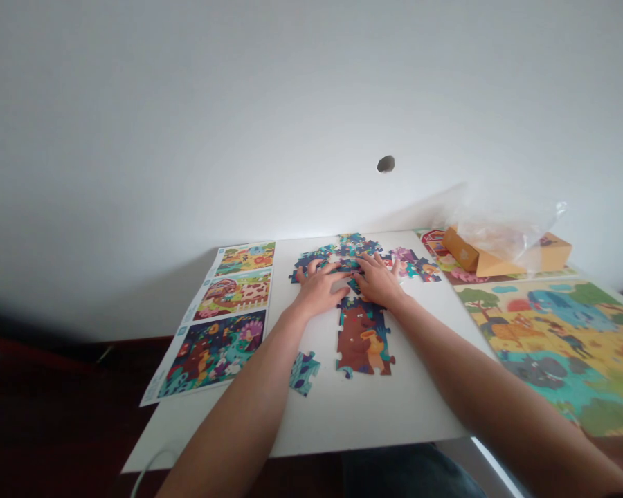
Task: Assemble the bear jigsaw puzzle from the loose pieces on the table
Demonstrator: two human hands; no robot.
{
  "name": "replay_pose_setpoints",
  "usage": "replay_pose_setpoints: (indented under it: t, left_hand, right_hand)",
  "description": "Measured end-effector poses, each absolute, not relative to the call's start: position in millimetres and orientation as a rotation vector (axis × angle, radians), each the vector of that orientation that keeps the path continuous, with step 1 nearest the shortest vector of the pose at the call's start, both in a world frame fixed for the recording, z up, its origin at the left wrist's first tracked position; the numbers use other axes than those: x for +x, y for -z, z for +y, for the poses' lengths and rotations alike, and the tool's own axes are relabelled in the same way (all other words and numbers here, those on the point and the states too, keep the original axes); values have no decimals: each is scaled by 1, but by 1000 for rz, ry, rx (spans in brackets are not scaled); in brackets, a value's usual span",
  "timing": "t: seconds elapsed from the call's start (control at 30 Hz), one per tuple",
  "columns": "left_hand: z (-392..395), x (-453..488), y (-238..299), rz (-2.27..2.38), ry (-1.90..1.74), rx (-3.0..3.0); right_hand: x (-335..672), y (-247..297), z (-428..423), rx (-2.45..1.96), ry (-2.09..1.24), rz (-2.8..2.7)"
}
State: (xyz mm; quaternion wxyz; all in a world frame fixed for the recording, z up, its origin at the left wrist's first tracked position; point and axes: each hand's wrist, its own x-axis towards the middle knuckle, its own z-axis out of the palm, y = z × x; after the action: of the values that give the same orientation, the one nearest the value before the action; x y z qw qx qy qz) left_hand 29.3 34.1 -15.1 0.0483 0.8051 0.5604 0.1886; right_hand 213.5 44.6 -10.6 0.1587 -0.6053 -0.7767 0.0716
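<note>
Left hand (319, 290) and right hand (380, 282), fingers spread, lay over jigsaw pieces (354, 243) at frame centre, any grip indeterminable; below, a bear section (362, 339) was assembled, many pieces apparently unjoined.

I have both bare forearms (262, 377) stretched forward, angling inward. My left hand (319, 287) is palm down, fingers (331, 267) spread; my right hand (380, 282) lies palm down just beside it.
</note>
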Motion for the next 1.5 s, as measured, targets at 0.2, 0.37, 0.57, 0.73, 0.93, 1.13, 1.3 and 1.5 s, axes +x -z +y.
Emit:
replay_pose_setpoints:
  t: [0.2,0.37,0.57,0.73,0.93,1.13,1.3,1.5]
  left_hand:
    - [32,29,13,1624,-534,2506]
    - [32,30,12,1640,-577,2478]
    - [34,31,15,1694,-610,2428]
    - [37,29,18,1801,-668,2402]
    - [39,27,19,1934,-708,2334]
    - [42,26,22,1984,-724,2313]
    - [42,25,22,1912,-732,2390]
    - [39,25,20,1758,-676,2483]
  right_hand:
    - [214,9,46,-1834,-250,-2135]
    - [213,6,43,-1686,-272,-2253]
    - [213,9,44,-1815,-166,-2140]
    - [211,9,40,-2020,-11,-1845]
    - [207,13,35,-2093,5,-1822]
    - [206,12,34,-1887,-107,-2027]
    - [206,11,36,-1801,-167,-2111]
    - [214,13,47,-1787,-191,-2108]
